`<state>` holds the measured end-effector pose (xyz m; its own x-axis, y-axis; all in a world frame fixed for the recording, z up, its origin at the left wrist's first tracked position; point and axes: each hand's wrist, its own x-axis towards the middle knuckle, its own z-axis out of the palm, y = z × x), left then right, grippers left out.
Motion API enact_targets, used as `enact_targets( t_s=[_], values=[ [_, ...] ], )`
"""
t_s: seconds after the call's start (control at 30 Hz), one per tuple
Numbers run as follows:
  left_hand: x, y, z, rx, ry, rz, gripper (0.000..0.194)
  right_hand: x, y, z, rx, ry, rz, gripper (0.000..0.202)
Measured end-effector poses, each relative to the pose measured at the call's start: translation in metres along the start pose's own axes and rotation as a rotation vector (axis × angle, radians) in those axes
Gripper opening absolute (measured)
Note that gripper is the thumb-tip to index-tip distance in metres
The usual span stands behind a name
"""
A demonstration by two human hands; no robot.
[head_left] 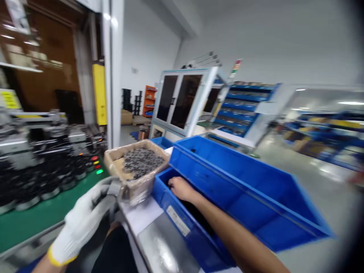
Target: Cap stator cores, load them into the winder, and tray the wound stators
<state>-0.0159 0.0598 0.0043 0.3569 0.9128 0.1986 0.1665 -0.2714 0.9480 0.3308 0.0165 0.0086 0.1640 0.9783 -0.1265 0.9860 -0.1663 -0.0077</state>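
My left hand (91, 206), in a white knit glove with a yellow cuff, is closed around a small grey block-shaped part (114, 188), blurred by motion. It is just left of a plastic-wrapped tan box (142, 185) that holds many small dark grey parts (143, 161). My bare right hand (182, 188) reaches down into a narrow blue bin (163, 195) with a white label (178, 220). Its fingers are bent, and the bin's dark inside hides the tips and anything between them.
Beside the narrow bin stands a larger blue bin (241, 189). A grey metal plate (162, 242) lies in front. On the left, many black round parts (57, 180) sit by a green surface (17, 233) and a white post (113, 76). A glass-doored machine (179, 100) stands behind.
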Motion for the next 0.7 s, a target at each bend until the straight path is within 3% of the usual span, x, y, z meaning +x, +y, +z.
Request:
enact_targets(
  t_s=[0.1, 0.13, 0.2, 0.3, 0.37, 0.5, 0.57, 0.7],
  values=[
    [-0.039, -0.011, 0.007, -0.754, -0.022, -0.193, 0.069, 0.0, 0.003, -0.009, 0.019, 0.116, -0.056, 0.025],
    [-0.045, -0.014, 0.01, -0.823, 0.036, -0.204, 0.078, 0.004, 0.005, -0.013, 0.026, 0.153, -0.072, 0.026],
    [-0.05, -0.02, 0.015, -1.001, 0.044, -0.214, 0.075, 0.015, 0.004, -0.024, 0.055, 0.263, -0.134, 0.026],
    [-0.052, -0.024, 0.017, -1.192, -0.066, -0.154, 0.067, 0.013, -0.023, -0.038, 0.242, 0.611, -0.497, 0.032],
    [-0.054, -0.023, 0.019, -1.227, -0.112, -0.117, 0.065, -0.005, -0.056, -0.041, 0.351, 0.688, -0.653, 0.031],
    [-0.059, -0.023, 0.022, -1.188, -0.135, -0.092, 0.063, -0.045, -0.114, -0.029, 0.527, 0.647, -0.792, 0.018],
    [-0.059, -0.024, 0.023, -1.129, -0.122, -0.108, 0.067, -0.055, -0.125, -0.018, 0.567, 0.601, -0.841, 0.021],
    [-0.052, -0.024, 0.025, -1.075, -0.085, -0.121, 0.075, -0.06, -0.12, -0.008, 0.569, 0.604, -0.877, 0.017]
  ],
)
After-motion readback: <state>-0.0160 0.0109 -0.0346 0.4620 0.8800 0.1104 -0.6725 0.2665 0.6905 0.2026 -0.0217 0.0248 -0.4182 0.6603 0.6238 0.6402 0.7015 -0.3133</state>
